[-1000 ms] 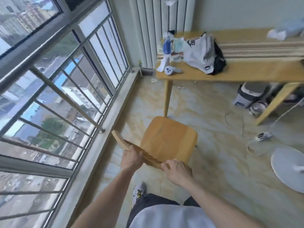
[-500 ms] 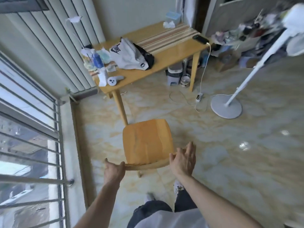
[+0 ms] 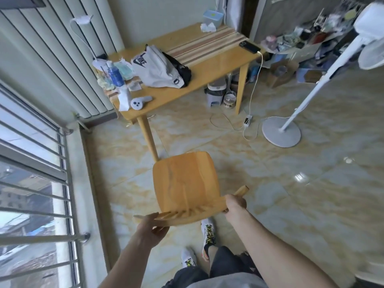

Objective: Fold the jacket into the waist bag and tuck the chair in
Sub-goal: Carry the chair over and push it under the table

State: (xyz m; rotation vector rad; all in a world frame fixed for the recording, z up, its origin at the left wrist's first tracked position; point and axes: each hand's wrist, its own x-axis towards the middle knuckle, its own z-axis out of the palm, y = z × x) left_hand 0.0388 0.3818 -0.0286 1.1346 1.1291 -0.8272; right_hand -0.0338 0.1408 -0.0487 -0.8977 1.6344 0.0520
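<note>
A wooden chair (image 3: 185, 179) stands on the tiled floor just in front of me, its seat pointing toward the table's near corner leg. My left hand (image 3: 152, 229) grips the left end of its curved backrest, and my right hand (image 3: 235, 204) grips the right end. On the wooden table (image 3: 220, 59) lies a white waist bag (image 3: 158, 69) with a black logo, with dark fabric (image 3: 182, 69) showing at its right side.
A bottle (image 3: 115, 75), a lamp, a small white device (image 3: 139, 101) and a phone (image 3: 249, 46) sit on the table. Containers stand under it. A power strip (image 3: 248, 121) with cables and a fan base (image 3: 281, 132) lie on the floor right. A barred window (image 3: 31, 183) runs along the left.
The chair has swung round from facing the window side toward the table. My right hand, open half a second ago, now grips the backrest's right end. My view has turned right.
</note>
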